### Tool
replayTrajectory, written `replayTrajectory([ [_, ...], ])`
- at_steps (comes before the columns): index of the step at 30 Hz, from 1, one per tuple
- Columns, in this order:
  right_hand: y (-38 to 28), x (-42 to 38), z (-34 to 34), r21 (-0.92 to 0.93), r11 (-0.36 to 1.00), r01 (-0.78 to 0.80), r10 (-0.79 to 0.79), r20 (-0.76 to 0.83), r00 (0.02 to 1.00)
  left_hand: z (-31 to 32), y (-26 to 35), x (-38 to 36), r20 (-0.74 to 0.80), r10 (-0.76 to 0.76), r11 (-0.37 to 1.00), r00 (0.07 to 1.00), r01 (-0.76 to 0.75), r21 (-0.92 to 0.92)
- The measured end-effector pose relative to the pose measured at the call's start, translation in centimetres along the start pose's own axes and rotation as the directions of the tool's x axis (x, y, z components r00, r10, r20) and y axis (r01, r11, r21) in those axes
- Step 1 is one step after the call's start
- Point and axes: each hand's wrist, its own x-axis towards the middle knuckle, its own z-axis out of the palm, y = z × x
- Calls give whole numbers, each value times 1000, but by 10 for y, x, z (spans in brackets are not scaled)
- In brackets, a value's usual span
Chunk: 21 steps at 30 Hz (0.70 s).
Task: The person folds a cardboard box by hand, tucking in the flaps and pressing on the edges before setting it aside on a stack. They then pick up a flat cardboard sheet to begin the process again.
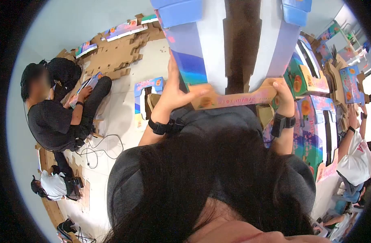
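In front of my chest is a printed cardboard box (212,48) in blue, purple and green, with white inner panels either side of a long brown gap. Its near edge is an orange-yellow strip (238,100) with red lettering. My left hand (173,89) grips the box's near left corner, thumb on the strip and fingers along the side. At the near right corner my right hand (284,95) holds on, its thumb over the strip's end and the other fingers mostly hidden. Black bands circle both wrists.
Similar boxes (315,133) are stacked at my right, and another box (147,93) stands on the floor at left. Flattened cardboard (112,54) lies beyond. A seated person (52,109) handles a box at left, near loose cables (94,152). Another person (355,154) works at far right.
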Motion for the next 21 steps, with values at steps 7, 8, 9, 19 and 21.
replayTrajectory([
  [7,7,-6,0,23,997,-77,77,-21,997,12,-19,-5,139,-256,843,957,291,-453],
  [8,8,-6,-2,0,997,-80,80,-10,997,13,-17,-5,129,-240,836,962,273,-476],
  [9,8,-7,-5,-18,997,-80,80,5,997,13,-12,-5,119,-226,828,967,255,-500],
  [19,14,-12,-8,-14,995,-102,102,0,995,9,-6,-5,128,-233,831,964,266,-488],
  [21,13,-11,-7,-24,995,-97,97,-2,995,3,-9,-6,149,-253,869,956,292,-400],
])
